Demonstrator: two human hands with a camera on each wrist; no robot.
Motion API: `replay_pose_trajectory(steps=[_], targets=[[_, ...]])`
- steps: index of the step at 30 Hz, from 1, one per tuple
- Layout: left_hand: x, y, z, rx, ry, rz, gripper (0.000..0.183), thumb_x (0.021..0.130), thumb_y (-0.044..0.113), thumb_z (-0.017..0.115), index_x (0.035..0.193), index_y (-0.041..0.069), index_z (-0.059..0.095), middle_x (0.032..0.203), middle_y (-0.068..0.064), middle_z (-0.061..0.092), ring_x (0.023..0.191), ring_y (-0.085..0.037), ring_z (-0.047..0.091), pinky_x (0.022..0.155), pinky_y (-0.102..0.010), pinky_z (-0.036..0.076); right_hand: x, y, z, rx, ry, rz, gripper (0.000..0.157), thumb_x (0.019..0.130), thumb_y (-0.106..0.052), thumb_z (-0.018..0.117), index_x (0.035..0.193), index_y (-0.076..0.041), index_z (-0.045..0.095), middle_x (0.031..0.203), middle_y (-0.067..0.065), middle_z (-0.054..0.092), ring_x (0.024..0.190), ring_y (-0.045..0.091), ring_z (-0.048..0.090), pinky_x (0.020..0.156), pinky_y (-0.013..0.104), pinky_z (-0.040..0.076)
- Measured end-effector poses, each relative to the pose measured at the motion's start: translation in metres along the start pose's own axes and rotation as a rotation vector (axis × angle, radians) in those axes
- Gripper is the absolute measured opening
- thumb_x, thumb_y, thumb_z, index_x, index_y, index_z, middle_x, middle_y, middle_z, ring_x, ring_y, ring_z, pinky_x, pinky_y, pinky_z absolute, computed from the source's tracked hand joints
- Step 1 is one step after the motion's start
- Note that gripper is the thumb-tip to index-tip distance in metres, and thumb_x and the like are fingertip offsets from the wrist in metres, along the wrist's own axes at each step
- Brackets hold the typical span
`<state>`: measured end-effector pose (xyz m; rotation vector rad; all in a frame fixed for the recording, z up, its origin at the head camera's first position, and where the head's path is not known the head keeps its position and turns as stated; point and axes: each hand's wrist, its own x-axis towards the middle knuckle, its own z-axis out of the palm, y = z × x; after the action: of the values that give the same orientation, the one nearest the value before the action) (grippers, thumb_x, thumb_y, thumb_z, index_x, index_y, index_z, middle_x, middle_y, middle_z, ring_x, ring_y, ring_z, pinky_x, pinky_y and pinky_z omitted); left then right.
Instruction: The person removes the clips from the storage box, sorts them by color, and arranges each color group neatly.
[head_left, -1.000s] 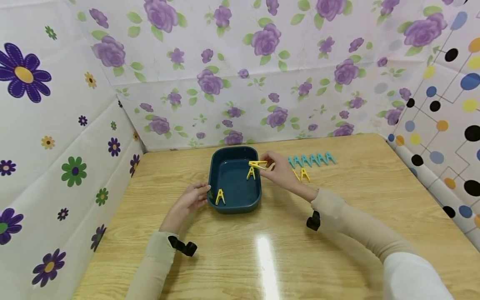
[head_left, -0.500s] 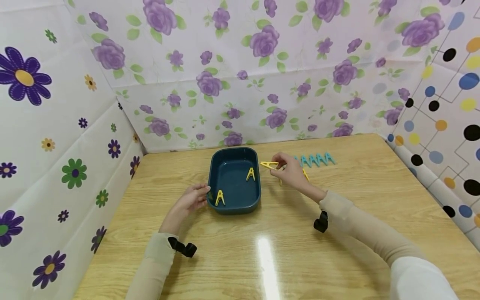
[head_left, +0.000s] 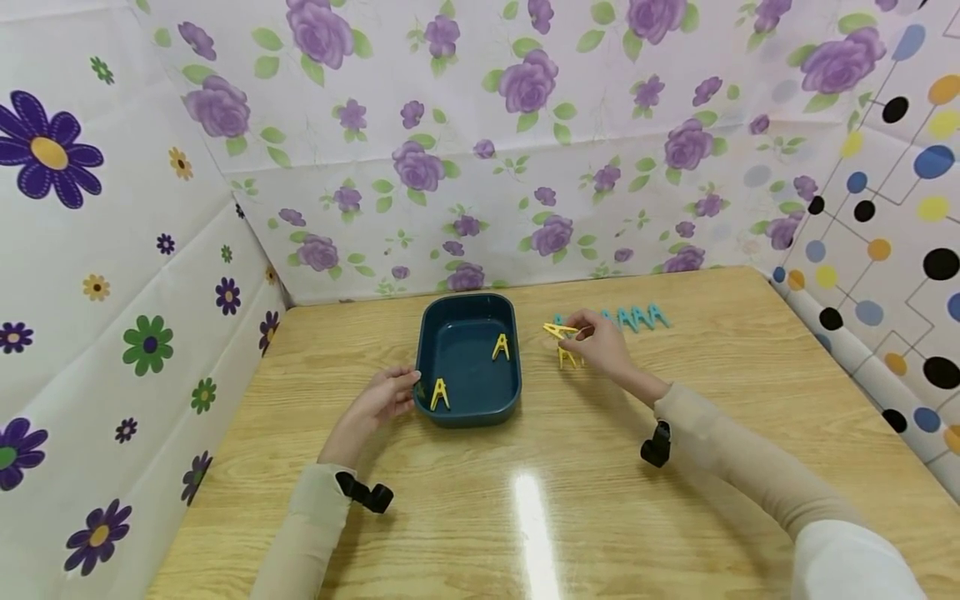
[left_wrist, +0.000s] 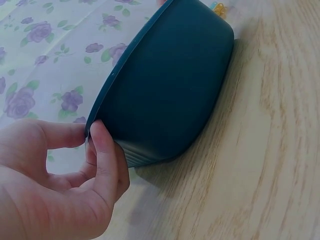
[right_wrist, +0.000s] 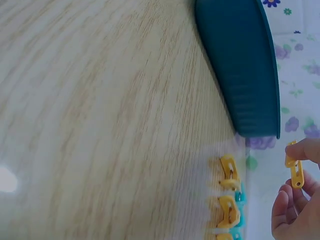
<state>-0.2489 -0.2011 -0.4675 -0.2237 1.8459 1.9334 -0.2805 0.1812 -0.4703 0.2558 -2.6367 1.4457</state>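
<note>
A dark teal rectangular basin [head_left: 468, 358] stands mid-table, with one yellow clothespin [head_left: 439, 394] near its front left and another yellow clothespin [head_left: 501, 347] by its right wall. My left hand [head_left: 381, 396] pinches the basin's left rim; in the left wrist view the thumb and fingers of that hand [left_wrist: 80, 175] grip its edge. To the right of the basin, my right hand [head_left: 606, 346] pinches a yellow clothespin [head_left: 557, 331] above the table. The right wrist view has this held clothespin [right_wrist: 296, 174] between thumb and fingers.
Below the right hand stands a yellow clothespin [head_left: 566, 358]; the right wrist view has several yellow clothespins [right_wrist: 229, 212] in a row. Blue clothespins [head_left: 637, 317] line up behind, partly hidden by the right hand. Patterned cloth walls [head_left: 480, 150] border the wooden table [head_left: 420, 517].
My right hand has moved right, from over the basin's right rim to over the clothespin row, still pinching the yellow clothespin. The left hand and basin stay in place.
</note>
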Motion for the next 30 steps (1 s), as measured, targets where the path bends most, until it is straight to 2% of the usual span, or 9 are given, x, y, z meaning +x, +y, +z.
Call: replay_pose_trajectory(steps=[6,12,21,26,30], targets=[[-0.001,0.001,0.002,0.020,0.022,-0.008,0.006,0.100,0.014,0.052,0.105,0.011,0.049,0.081,0.005,0.058,0.065,-0.005,0.055,0.063,-0.020,0.049,-0.004,0.008,-0.011,-0.006,0.007,0.066,0.027,0.085,-0.018,0.075,0.107,-0.007,0.062,0.106,0.014,0.063,0.087,0.023,0.056,0.067,0.029,0.049],[-0.002,0.002,0.002,0.014,0.011,-0.004,0.009,0.099,0.015,0.054,0.105,0.010,0.049,0.081,0.006,0.057,0.065,-0.005,0.054,0.065,-0.020,0.049,-0.007,0.015,-0.021,0.025,0.026,0.127,0.028,0.086,-0.020,0.073,0.108,-0.005,0.062,0.106,0.013,0.061,0.086,0.023,0.055,0.065,0.028,0.048],[-0.003,0.002,0.002,0.000,-0.002,0.000,0.011,0.100,0.015,0.053,0.108,0.009,0.049,0.082,0.005,0.060,0.065,-0.004,0.055,0.064,-0.020,0.049,-0.009,0.028,-0.035,0.043,0.021,0.274,0.035,0.089,-0.024,0.071,0.115,-0.004,0.061,0.116,0.016,0.059,0.099,0.028,0.057,0.075,0.036,0.053],[-0.004,0.003,0.003,-0.011,-0.012,-0.005,0.014,0.099,0.015,0.053,0.110,0.008,0.047,0.084,0.005,0.060,0.066,-0.004,0.056,0.064,-0.020,0.050,-0.009,0.035,-0.040,0.001,0.053,0.339,0.035,0.090,-0.024,0.069,0.116,-0.004,0.061,0.117,0.017,0.059,0.097,0.028,0.057,0.070,0.031,0.050],[-0.004,0.003,0.002,-0.011,-0.013,-0.006,0.017,0.100,0.014,0.052,0.114,0.006,0.046,0.084,0.005,0.060,0.066,-0.004,0.056,0.064,-0.019,0.049,-0.009,0.043,-0.045,-0.008,0.085,0.362,0.035,0.090,-0.024,0.068,0.118,-0.004,0.060,0.119,0.017,0.058,0.102,0.030,0.056,0.071,0.031,0.048]])
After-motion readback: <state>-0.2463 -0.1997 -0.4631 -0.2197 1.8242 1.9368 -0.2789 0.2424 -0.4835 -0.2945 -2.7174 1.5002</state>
